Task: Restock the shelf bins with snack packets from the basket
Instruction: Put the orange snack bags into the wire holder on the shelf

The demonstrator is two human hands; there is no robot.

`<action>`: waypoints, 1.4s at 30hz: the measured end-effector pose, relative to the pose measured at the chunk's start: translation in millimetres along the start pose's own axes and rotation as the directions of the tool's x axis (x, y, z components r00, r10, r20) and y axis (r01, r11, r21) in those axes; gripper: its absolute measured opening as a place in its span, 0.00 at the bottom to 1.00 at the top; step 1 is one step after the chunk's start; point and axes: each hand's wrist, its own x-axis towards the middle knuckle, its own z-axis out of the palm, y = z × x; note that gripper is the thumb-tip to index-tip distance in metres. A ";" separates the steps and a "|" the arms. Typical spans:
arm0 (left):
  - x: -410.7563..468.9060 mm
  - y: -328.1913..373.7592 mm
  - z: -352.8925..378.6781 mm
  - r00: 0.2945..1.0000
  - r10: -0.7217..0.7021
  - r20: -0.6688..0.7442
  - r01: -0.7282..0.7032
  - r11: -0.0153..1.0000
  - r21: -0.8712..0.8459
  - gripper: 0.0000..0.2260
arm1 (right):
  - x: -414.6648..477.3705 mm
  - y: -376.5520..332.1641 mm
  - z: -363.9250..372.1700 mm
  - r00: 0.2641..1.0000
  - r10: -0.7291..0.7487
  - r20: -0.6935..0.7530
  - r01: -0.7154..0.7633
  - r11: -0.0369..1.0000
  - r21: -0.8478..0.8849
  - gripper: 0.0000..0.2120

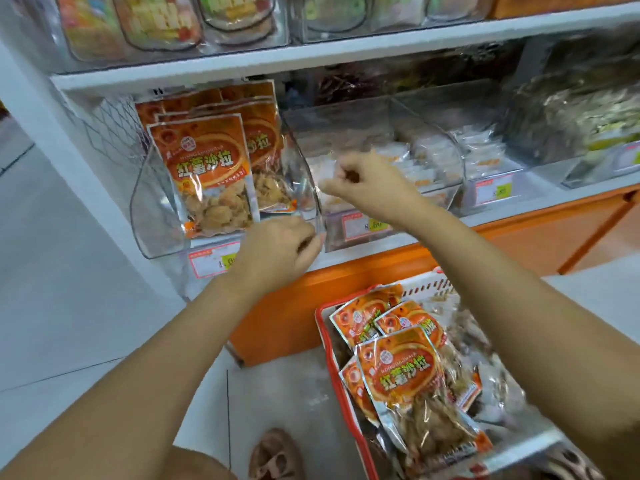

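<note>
A clear shelf bin (156, 206) at the left holds several orange snack packets (204, 168) standing upright. My left hand (277, 251) is at the bin's lower right corner with its fingers curled under; what they touch is hidden. My right hand (367, 181) hovers at the bin's right wall with its fingers curled and no packet in it, the forefinger reaching to the wall's rim. On the floor below stands the red-rimmed basket (325, 330), holding several more orange packets (398, 368) and clear packets of brown snacks.
A second clear bin (381, 126) of pale packets stands right of the first, with more bins beyond it. Price tags (211, 259) hang on the shelf edge. An orange base cabinet (519, 237) runs under the shelf. My sandalled foot (273, 455) is beside the basket.
</note>
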 end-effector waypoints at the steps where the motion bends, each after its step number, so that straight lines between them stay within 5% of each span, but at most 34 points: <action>1: -4.2 10.2 9.3 0.992 -0.004 0.125 0.006 1.000 -0.016 0.19 | -16.2 14.0 -5.9 0.999 0.031 0.032 -0.030 0.999 -0.011 0.18; 5: -39.5 40.7 57.9 0.730 -0.125 0.672 0.081 0.992 0.097 0.12 | -79.1 93.8 -4.2 0.924 0.340 0.176 -0.312 0.935 -0.169 0.14; 9: -90.2 60.2 97.4 0.533 -0.058 0.844 -0.050 0.994 0.100 0.15 | -147.9 180.5 16.7 0.752 0.581 0.312 -0.528 0.814 -0.244 0.08; 13: -103.8 67.8 108.9 0.537 -0.036 0.843 -0.020 0.998 0.056 0.18 | -210.4 222.0 27.2 0.589 0.681 0.436 -0.768 0.640 0.039 0.05; 16: -106.6 63.9 113.5 0.561 -0.029 0.827 0.051 0.999 0.000 0.18 | -232.6 225.7 37.7 0.529 0.672 0.518 -0.835 0.521 0.176 0.14; 21: -104.5 59.9 115.1 0.550 -0.073 0.832 0.170 0.985 -0.027 0.16 | -236.9 201.0 52.2 0.598 0.606 0.524 -0.797 0.521 0.306 0.09; 25: -99.0 58.5 114.1 0.512 -0.121 0.850 0.290 0.956 -0.039 0.10 | -240.6 195.6 65.4 0.613 0.510 0.604 -0.768 0.562 0.306 0.23; 27: -96.0 59.5 111.5 0.489 -0.144 0.860 0.358 0.932 -0.047 0.09 | -241.0 192.0 64.1 0.637 0.498 0.588 -0.756 0.551 0.352 0.17; 32: -76.3 71.9 88.7 0.391 -0.153 0.907 0.562 0.821 -0.104 0.17 | -214.7 169.3 36.5 0.730 0.483 0.484 -0.666 0.345 0.661 0.08; 34: -62.8 81.5 71.2 0.359 -0.102 0.928 0.702 0.685 -0.196 0.22 | -195.4 153.0 22.6 0.776 0.497 0.388 -0.573 0.299 0.763 0.07; 38: -28.3 100.3 35.9 0.528 -0.196 0.826 0.808 0.416 -0.418 0.08 | -153.4 113.8 1.2 0.866 0.466 0.180 -0.356 0.323 0.877 0.13; 42: 1.2 85.8 -0.2 0.597 -0.451 0.663 0.802 0.361 -0.476 0.21 | -104.6 70.0 -19.8 0.920 0.390 0.046 -0.191 0.343 0.920 0.11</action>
